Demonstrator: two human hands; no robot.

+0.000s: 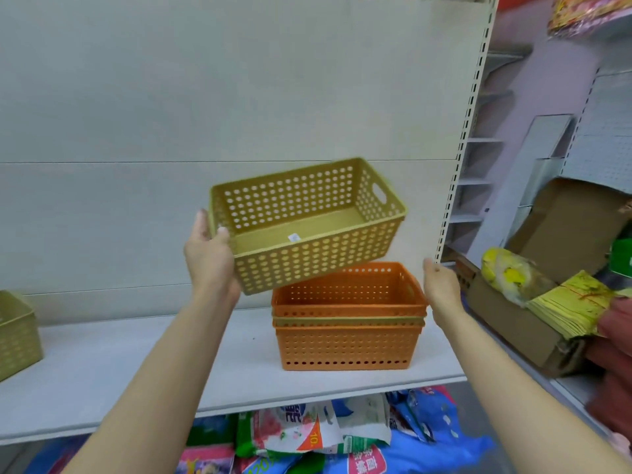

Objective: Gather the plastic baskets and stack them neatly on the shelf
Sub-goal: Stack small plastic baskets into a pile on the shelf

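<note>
- The shelf [136,371] runs wide below both hands, with bare board to the left of the left hand and a front edge nearer the person than either wrist; its back panel rises flat behind the hands, so there is open room above.
- The upright post [458,159] stands just beyond the right hand and marks the right end of the shelf, so there is little room to swing that way.
- The green basket [307,234] is in the air, tilted, its low left end in the left hand [210,260], its right end above the stack. The thumb hooks over the rim and the fingers curl under the end wall: a firm one-handed hold.
- The stack [349,319] sits on the shelf between the two hands, below the carried basket: orange baskets nested, with a green rim showing between them. Its top is open.
- A second green basket [17,333] stands far left of the left hand, likely still to be gathered.
- The right hand [441,285] hovers released, fingers straight, just beside the stack's right end; whether it touches the rim I cannot tell.
- Step in hand, as I judge it: bringing the carried basket over the stack to nest it.
- The next move calls for levelling the basket, lining its corners up with the top orange rim, and lowering it straight, the right hand steadying the far end.
</note>
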